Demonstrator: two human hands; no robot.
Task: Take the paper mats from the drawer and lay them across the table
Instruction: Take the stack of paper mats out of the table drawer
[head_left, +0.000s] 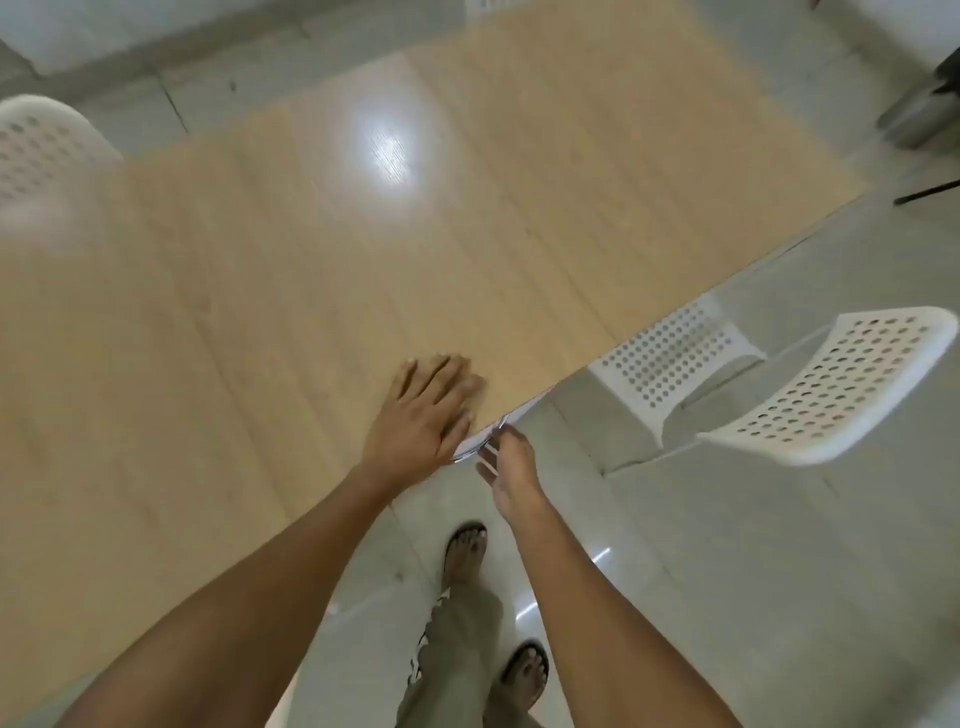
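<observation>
Hands meet at the table's near edge. The left hand (423, 410) lies flat, fingers straight, on the table (260, 270), probably bracing. Just beside it, below the rim, the right hand (506, 467) curls its fingers at a thin metal handle (485, 447), likely the drawer's; a firm grip I cannot confirm. No mats show, presumably inside. Beyond the hands the pale wood top gleams; white perforated chairs (831, 384) stand right on grey tiles (727, 545).

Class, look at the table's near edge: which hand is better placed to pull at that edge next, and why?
Right. The right hand is below the light wooden table rim, fingers pinching the thin white edge there; the left hand lies flat on top, steadying.
</observation>
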